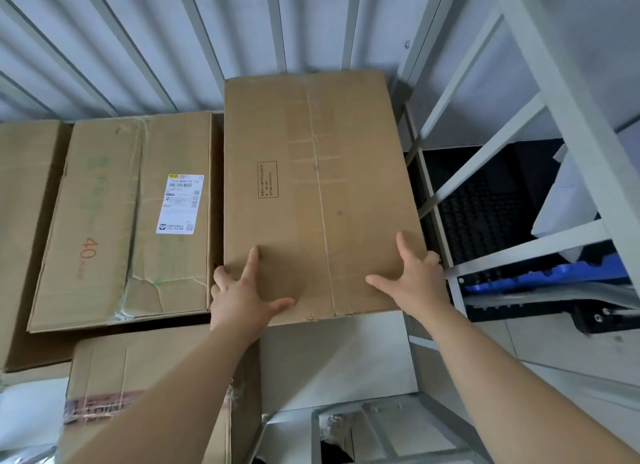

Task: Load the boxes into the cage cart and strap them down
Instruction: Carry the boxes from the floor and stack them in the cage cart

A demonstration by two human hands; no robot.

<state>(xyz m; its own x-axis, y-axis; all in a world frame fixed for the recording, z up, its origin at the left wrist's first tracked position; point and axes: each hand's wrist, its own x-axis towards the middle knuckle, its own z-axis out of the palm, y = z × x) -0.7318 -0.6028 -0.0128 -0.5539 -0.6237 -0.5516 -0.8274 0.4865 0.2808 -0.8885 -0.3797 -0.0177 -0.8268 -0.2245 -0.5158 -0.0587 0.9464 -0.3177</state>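
A large plain cardboard box (pixel 311 193) sits high in the far right corner of the grey cage cart (pixel 429 186). My left hand (pixel 242 297) grips its near left corner, fingers spread on top. My right hand (pixel 415 283) holds the near right corner in the same way. To its left lies a taped box with a white shipping label (pixel 131 221) and a red "40". Another box (pixel 20 221) is at the far left. A lower box with reddish tape (pixel 114 387) is under my left forearm.
The cage's grey bars (pixel 166 48) rise behind the boxes and along the right side (pixel 540 124). Outside the right bars lie a black pallet (pixel 485 204), a blue pallet (pixel 540 276) and white material (pixel 568 200). Grey floor (pixel 332 359) shows below the held box.
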